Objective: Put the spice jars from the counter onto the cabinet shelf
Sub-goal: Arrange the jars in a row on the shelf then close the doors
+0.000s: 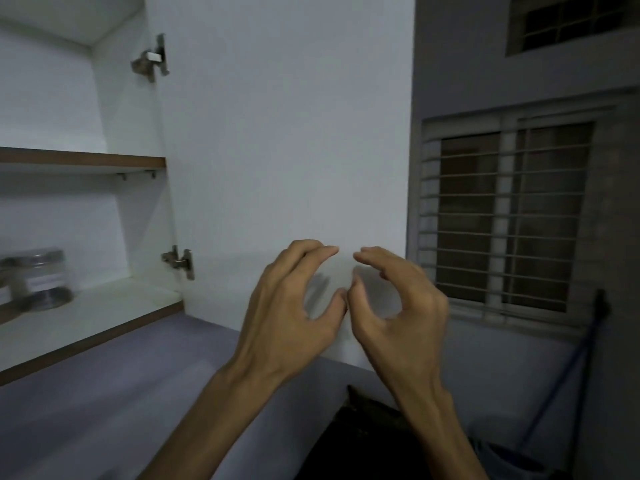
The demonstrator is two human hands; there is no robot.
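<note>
A clear spice jar (43,278) with a silvery lid stands on the lower cabinet shelf (104,313) at the far left, blurred; part of another jar shows at the frame's left edge beside it. My left hand (294,306) and my right hand (398,303) are raised side by side in front of the open white cabinet door (284,133). Both hands have curled, spread fingers and hold nothing. Their thumbs nearly touch. The counter is out of view.
An upper shelf (83,161) with a brown edge sits above the jars. Two metal hinges (178,261) fix the door to the cabinet. A barred window (502,220) fills the right wall. A blue-handled broom (561,382) leans at the lower right.
</note>
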